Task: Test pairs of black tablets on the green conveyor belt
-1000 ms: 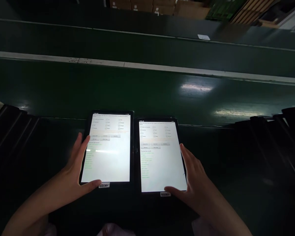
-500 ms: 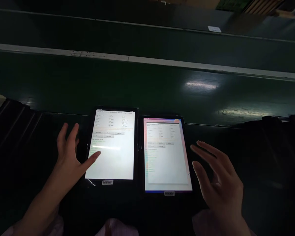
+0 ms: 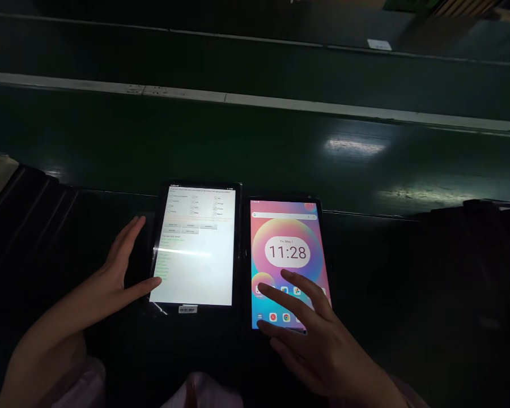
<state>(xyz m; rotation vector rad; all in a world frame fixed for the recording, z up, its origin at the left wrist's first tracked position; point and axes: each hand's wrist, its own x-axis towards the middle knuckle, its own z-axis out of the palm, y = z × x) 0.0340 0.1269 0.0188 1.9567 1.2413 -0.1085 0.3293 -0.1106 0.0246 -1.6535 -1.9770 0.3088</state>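
Two lit tablets lie side by side on the dark surface. The left tablet (image 3: 199,260) shows a white page with checkboxes, grey buttons and green text lines; a barcode label sits at its lower edge. My left hand (image 3: 114,277) is open at its left side, thumb over the lower left corner of the screen. On the right tablet (image 3: 289,226) is a colourful home screen with a clock reading 11:28 and app icons. My right hand (image 3: 318,334), fingers spread, is over its lower part and hides some icons. Whether the fingertips touch the glass I cannot tell.
Dark stacked items (image 3: 29,198) stand at the left, and more dark items (image 3: 484,226) at the right. A pale strip (image 3: 280,105) crosses the green surface (image 3: 195,136) beyond the tablets. Farther back lies a small white label (image 3: 379,45).
My right hand has moved left from beside the right tablet to over its screen. That screen has gone from a fading checkbox page to the home screen. My left thumb has shifted down and left.
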